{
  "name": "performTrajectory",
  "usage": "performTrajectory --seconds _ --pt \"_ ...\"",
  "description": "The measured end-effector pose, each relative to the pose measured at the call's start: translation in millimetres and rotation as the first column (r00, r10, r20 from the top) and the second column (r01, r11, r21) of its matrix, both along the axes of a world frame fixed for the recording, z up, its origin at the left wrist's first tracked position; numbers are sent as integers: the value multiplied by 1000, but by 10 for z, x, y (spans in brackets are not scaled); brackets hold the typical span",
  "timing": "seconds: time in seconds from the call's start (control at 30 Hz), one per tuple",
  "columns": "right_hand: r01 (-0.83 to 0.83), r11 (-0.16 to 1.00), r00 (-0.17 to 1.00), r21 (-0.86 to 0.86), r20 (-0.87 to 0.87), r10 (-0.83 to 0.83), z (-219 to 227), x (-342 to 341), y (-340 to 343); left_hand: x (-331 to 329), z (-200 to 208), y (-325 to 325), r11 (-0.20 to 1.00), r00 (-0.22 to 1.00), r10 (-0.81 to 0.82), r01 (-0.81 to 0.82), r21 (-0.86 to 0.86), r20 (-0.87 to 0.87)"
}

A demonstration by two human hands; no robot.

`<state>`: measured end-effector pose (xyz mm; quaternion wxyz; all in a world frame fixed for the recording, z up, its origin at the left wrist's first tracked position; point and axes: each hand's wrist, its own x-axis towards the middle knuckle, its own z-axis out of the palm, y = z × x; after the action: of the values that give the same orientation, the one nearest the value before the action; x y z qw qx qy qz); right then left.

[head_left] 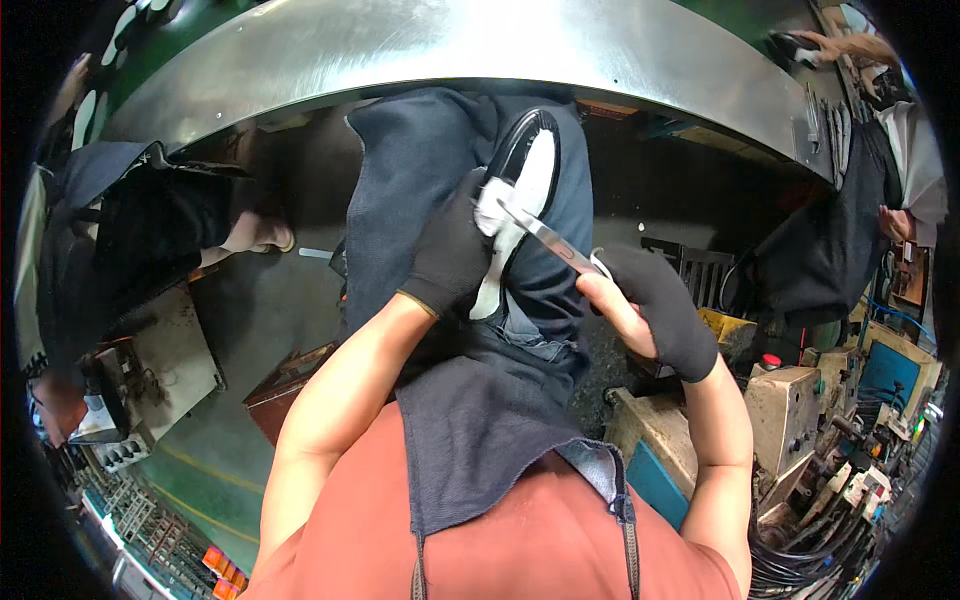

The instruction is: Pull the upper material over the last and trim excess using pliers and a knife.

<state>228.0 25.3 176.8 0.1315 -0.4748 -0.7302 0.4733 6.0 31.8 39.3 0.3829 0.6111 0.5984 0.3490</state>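
Observation:
A black shoe [518, 145] lies sole-up across my lap, its white bottom [538, 175] facing me and its toe pointing away. My left hand [447, 240], in a black glove, is closed round the shoe's left side. A white, crumpled wad or wrap [493, 207] sits at its fingertips, over the sole's edge; which it is I cannot tell. My right hand [650, 305], gloved with the thumb bare, grips a slim metal-bladed tool [552, 240]. The blade slants up-left, its tip at the white wad. A pale loop [599, 262] shows by the right fingers.
A shiny metal bench edge [480, 45] curves across ahead of my knees. Other people sit at left [130, 220] and right [820, 240]; one person's hand [850, 47] reaches a dark shoe. A machine box with a red button [770, 361] stands right, near black cables [810, 560].

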Motion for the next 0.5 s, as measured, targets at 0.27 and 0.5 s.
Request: performTrajectory --seconds 0.27,0.5 --pt "-90 995 964 -43 246 98 -560 -39 54 -183 68 -76 973 953 -180 209 -100 242" --pt "559 593 758 -580 67 -649 -1298 -95 -1114 -293 250 21 980 930 -62 125 -154 362"
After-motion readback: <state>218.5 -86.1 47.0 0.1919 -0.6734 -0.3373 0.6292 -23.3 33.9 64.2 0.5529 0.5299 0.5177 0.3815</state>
